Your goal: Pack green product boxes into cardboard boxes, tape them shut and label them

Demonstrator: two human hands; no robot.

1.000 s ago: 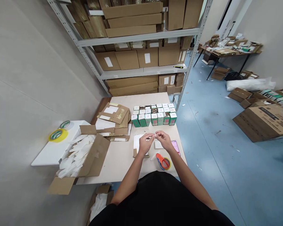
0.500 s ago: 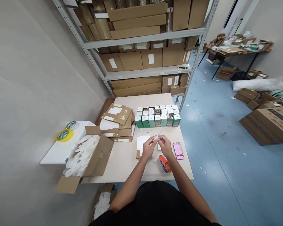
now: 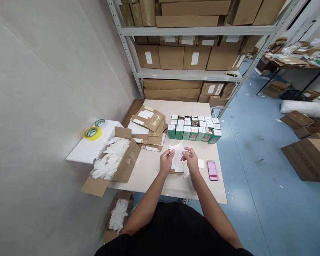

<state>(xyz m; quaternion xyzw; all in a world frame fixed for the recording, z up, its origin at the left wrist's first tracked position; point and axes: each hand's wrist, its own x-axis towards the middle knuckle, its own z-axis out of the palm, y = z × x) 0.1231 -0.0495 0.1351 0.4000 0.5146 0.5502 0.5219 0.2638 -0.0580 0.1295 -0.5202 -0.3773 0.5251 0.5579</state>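
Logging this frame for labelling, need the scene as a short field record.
left hand: pinches the white sheet at its left edge
right hand: holds the same sheet's right side
sheet position: raised over the table, nearer than the green-and-white boxes
right of hands: phone, flat on the table
left of hands: open carton of white pieces; flattened cardboard pile
white side shelf: yellow tape roll

One camera on the person's head looks forward and down over the table (image 3: 149, 170), shelves (image 3: 192, 74) beyond.
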